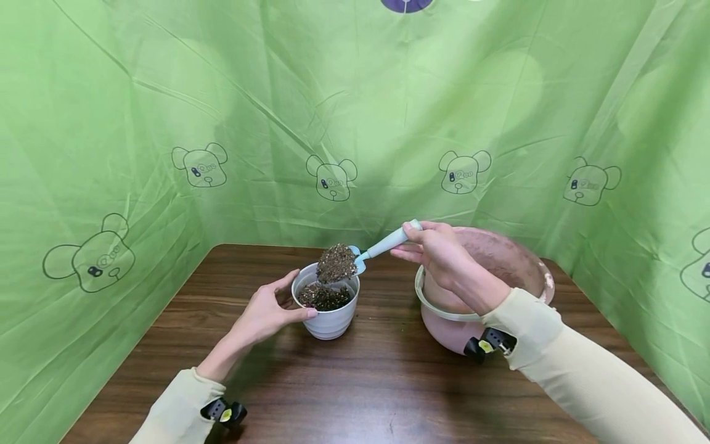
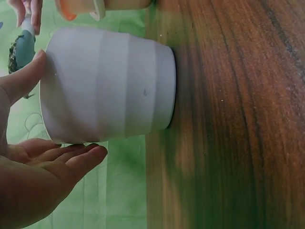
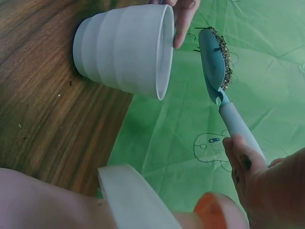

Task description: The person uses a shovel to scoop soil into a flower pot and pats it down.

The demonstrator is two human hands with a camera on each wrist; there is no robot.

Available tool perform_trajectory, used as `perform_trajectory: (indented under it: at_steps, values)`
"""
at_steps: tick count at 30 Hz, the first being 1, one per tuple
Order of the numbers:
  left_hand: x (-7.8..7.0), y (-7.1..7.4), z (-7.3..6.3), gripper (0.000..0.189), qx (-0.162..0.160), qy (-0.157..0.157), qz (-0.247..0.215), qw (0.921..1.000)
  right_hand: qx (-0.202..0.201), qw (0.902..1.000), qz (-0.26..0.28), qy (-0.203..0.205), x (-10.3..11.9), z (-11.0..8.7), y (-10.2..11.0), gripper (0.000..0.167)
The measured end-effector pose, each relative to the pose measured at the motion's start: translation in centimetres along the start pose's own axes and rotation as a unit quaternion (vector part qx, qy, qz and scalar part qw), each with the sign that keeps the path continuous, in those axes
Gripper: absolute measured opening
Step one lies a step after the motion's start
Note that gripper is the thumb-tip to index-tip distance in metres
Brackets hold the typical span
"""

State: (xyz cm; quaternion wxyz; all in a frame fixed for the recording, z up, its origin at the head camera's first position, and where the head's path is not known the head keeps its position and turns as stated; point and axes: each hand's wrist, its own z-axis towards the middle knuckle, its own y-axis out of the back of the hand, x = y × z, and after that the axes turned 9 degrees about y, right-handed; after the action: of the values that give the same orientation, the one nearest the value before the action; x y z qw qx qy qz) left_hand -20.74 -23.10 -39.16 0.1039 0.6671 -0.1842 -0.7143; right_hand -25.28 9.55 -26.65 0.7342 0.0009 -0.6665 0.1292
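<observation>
My right hand (image 1: 444, 256) grips the pale blue handle of a small garden trowel (image 1: 391, 242). Dark, crumbly soil (image 1: 337, 263) is heaped on its blade, which is over the mouth of a white ribbed flower pot (image 1: 330, 324). More soil (image 1: 327, 300) lies inside the pot. With thumb and fingers on opposite sides of the rim, my left hand (image 1: 266, 316) holds the pot upright on the table. In the right wrist view the trowel's blue underside (image 3: 212, 62) shows, and dark smudges mark my right fingers.
A large pink tub (image 1: 444, 330) with a pale band along its near side stands on the right, under my right forearm; its inner wall is soil-stained. Soil crumbs dot the brown wooden table (image 1: 355, 376). Green cloth (image 1: 388, 123) with printed bear heads surrounds the table's back and sides.
</observation>
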Motion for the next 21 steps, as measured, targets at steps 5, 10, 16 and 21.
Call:
perform_trajectory:
  at_steps: [5, 10, 16, 21]
  values:
    - [0.3, -0.2, 0.0, 0.099, -0.005, -0.005, -0.019, 0.9998, -0.004, 0.9998, -0.016, 0.007, -0.6, 0.1, -0.5, 0.018]
    - [0.7, -0.5, -0.1, 0.098, -0.015, -0.002, -0.034, 0.9993, -0.008, 0.9997, -0.019, 0.015, -1.2, 0.2, -0.9, 0.022]
    - [1.1, -0.7, 0.0, 0.097, -0.016, 0.001, -0.073, 0.9972, -0.016, 0.9995, -0.023, 0.016, -1.7, 0.2, -1.3, 0.028]
    - [1.1, -0.7, -0.1, 0.097, -0.014, 0.01, -0.104, 0.9944, -0.023, 0.999, -0.033, 0.021, -1.9, 0.3, -1.5, 0.029]
